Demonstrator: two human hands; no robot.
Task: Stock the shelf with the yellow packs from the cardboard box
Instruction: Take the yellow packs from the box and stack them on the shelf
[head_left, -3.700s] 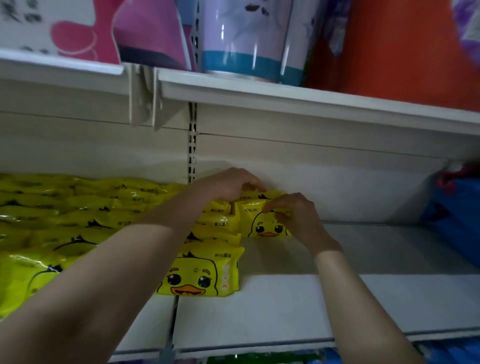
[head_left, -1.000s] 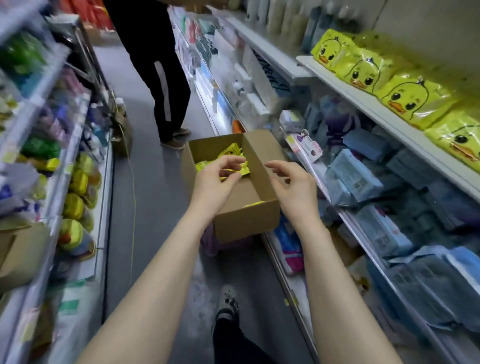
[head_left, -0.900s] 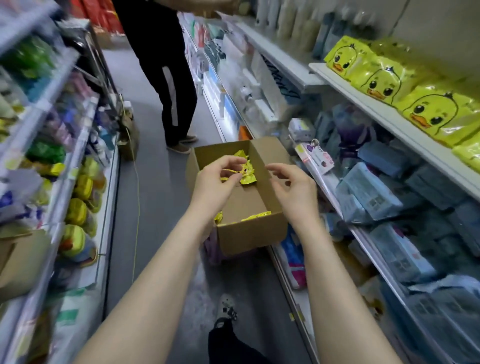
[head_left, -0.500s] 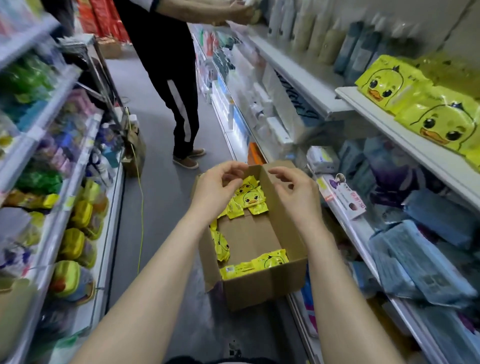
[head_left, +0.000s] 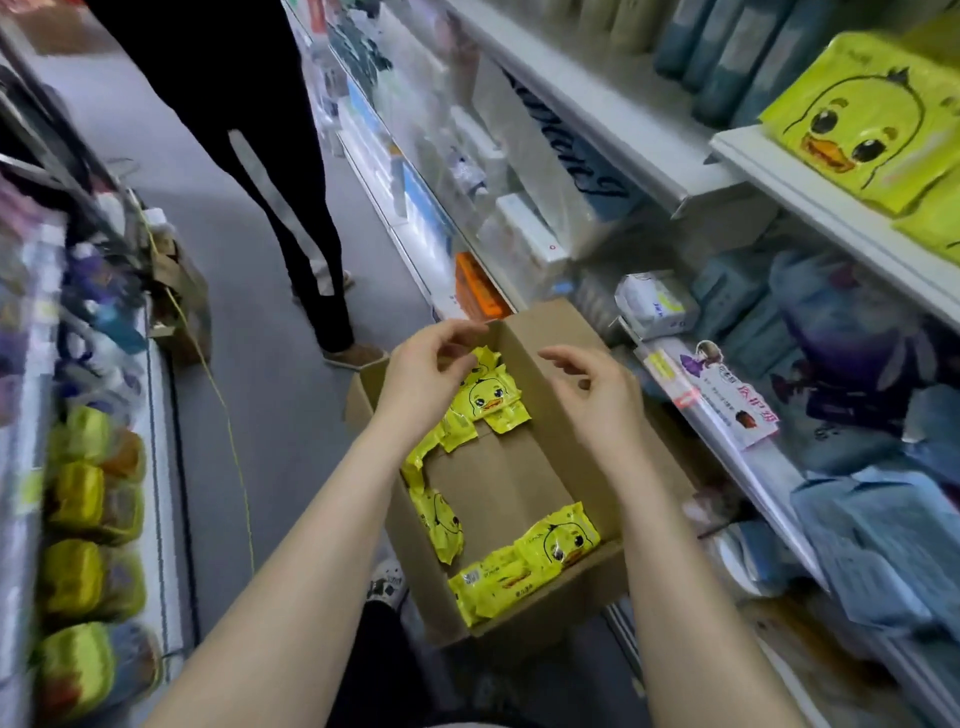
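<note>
- Step in hand: pickup. Both hands are over the far end of the cardboard box (head_left: 498, 483), which sits in the aisle by the rack, flaps up.
- Left hand (head_left: 423, 379): fingers curled, tips together, right at the top edge of the far bunch of yellow packs (head_left: 491, 397). Looks like touching, but can't tell if a pinch is made.
- Right hand (head_left: 602, 395): over the box's right wall, fingers loosely bent and apart, nothing in them.
- Where the stock is: one bunch at the box's far end; a single pack (head_left: 441, 525) on edge along the left wall; a pair (head_left: 566, 540) in the near right corner, w/ another flat along the near edge. Middle of the box floor shows bare cardboard.
- Shelf (head_left: 821, 208): up at right, w/ shelved packs (head_left: 857, 114) face-out along its front edge.
- Progress, my guess: well on, since few packs show in the box.
- Next move needs: a firm grip on the far bunch (slick film, prob. slippery), right hand in to support, lift clear of the walls, then turn right and up to the shelf.
- Writing: packs carry a cartoon duck face; small print on the near-edge pack is too small to read. A hanging card (head_left: 737, 410) on the rack has red characters, too blurred for me. No brand legible.
- Other person (head_left: 291, 182) stands farther up the aisle, well apart from the box.
</note>
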